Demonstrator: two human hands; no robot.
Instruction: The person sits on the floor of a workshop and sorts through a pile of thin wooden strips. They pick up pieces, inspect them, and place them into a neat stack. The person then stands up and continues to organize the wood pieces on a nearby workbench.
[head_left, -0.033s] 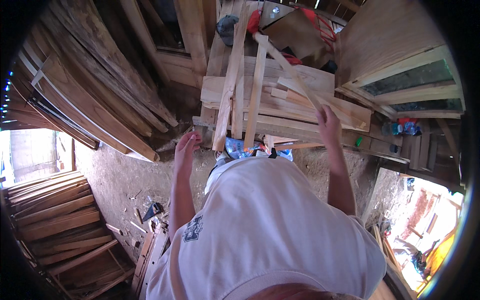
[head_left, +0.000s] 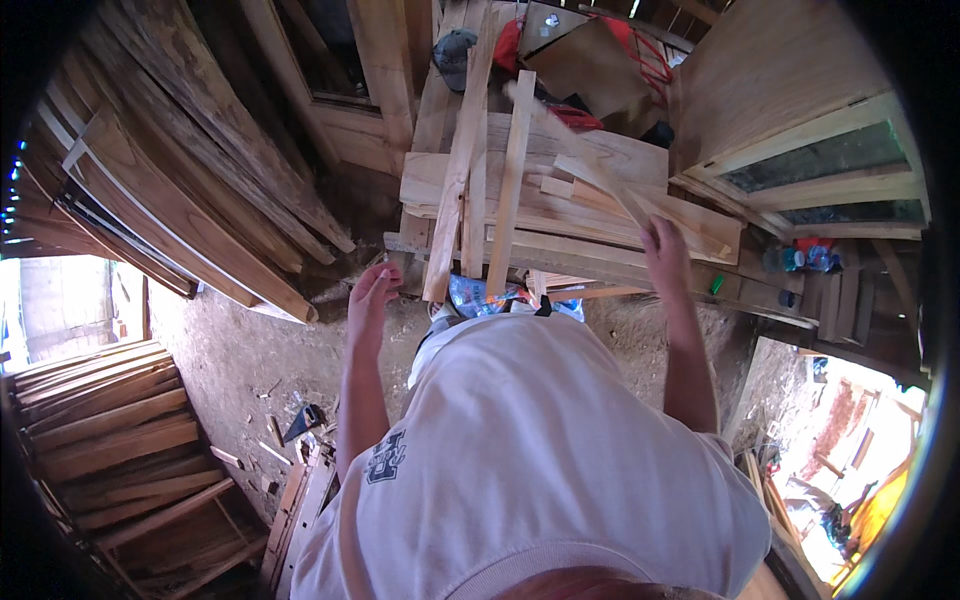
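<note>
My right hand (head_left: pixel 668 258) grips the near end of a thin wooden strip (head_left: pixel 590 150), which slants away to the far left above the bench and is blurred at its far end. To the left, my left hand (head_left: pixel 374 287) hangs in the air before the bench edge, fingers curled together; what they hold, if anything, is too small to make out. Between the hands, a wooden batten (head_left: pixel 512 180) and a longer board (head_left: pixel 462 165) lie pointing toward me across wide planks (head_left: pixel 625 150) on the workbench.
A cap (head_left: pixel 455 60) lies at the back of the bench. Long boards (head_left: pixel 190 190) lean at the left, above stacked timber (head_left: pixel 110 440). A framed wooden panel (head_left: pixel 810 160) stands at the right. A handsaw (head_left: pixel 300 424) and wood scraps lie on the dirt floor.
My right hand has shifted slightly to the right and nearer me, with the wooden strip in it. The left hand has hardly moved.
</note>
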